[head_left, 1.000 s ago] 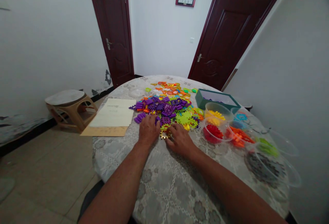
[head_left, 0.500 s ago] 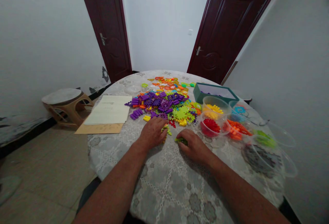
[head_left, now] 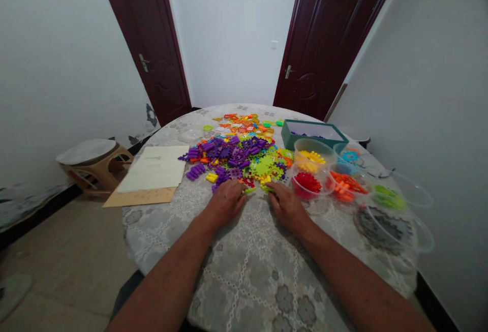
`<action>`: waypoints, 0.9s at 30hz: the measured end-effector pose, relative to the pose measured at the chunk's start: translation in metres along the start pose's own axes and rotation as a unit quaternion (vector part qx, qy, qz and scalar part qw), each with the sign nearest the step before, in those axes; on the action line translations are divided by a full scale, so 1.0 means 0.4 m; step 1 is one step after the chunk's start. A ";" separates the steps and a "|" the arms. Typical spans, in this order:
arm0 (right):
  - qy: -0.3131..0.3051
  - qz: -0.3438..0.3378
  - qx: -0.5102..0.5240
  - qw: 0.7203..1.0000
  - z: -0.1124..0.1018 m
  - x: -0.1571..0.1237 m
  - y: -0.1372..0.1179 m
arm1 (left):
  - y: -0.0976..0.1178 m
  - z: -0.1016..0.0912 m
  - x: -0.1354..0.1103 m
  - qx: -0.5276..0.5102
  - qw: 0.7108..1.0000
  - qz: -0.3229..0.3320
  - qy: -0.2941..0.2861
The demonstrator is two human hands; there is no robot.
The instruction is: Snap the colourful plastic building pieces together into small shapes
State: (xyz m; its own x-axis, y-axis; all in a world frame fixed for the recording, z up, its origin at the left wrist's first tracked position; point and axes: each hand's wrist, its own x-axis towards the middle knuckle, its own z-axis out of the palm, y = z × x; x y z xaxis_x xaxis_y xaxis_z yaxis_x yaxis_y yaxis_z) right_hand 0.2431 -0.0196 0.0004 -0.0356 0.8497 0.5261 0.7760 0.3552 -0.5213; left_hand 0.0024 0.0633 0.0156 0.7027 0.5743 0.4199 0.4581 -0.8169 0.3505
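Observation:
A heap of coloured plastic toy pieces (head_left: 244, 154), mostly purple, green and orange, lies in the middle of a round table (head_left: 247, 276). My left hand (head_left: 225, 201) lies palm down at the heap's near edge, fingers bent over a small green piece. My right hand (head_left: 286, 205) lies beside it, fingers curled on another green piece (head_left: 267, 188). Whether either hand grips its piece or only presses on it is unclear.
Clear bowls stand at the right: yellow pieces (head_left: 313, 155), red (head_left: 310, 183), orange (head_left: 345, 187), green (head_left: 387, 199), blue (head_left: 348, 156). A teal box (head_left: 313, 132) sits behind them. Papers (head_left: 154, 168) lie at the left. A low stool (head_left: 89, 161) stands on the floor.
Both hands drew back from the heap toward me with small pieces, then slid forward again to its near edge. The view tilted down slightly.

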 end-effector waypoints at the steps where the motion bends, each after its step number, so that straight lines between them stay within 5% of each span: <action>1: 0.005 -0.008 0.002 1.000 0.003 -0.002 -0.002 | 0.006 -0.003 0.002 -0.011 1.000 -0.001 0.009; 4: 0.007 -0.055 0.031 0.998 0.009 -0.005 -0.020 | 0.024 -0.016 0.006 -0.053 0.997 -0.035 0.033; 8: -0.009 -0.104 0.067 0.992 0.020 -0.003 -0.056 | 0.041 -0.029 0.010 -0.153 0.986 -0.066 -0.021; 13: -0.016 -0.077 0.086 0.993 0.039 -0.001 -0.086 | 0.056 -0.045 0.017 -0.203 0.975 -0.082 -0.050; 17: 0.011 -0.040 0.089 0.995 0.044 -0.004 -0.094 | 0.044 -0.066 0.025 -0.248 0.958 -0.146 0.003; 22: -0.060 -0.119 0.013 0.991 0.051 -0.014 -0.116 | -0.002 -0.084 0.035 -0.376 0.864 -0.301 0.147; 27: -0.194 -0.177 -0.049 0.964 0.061 -0.018 -0.153 | -0.007 -0.071 0.044 -0.452 0.799 -0.342 0.203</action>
State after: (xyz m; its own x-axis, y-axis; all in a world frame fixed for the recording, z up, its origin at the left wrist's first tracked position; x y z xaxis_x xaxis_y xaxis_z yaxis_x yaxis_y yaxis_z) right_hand 0.1806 -0.0380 0.0121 -0.5274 0.7698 0.3595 0.7264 0.6280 -0.2793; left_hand -0.0020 0.0771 0.0458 0.1385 0.9893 0.0449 -0.0495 -0.0383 0.9980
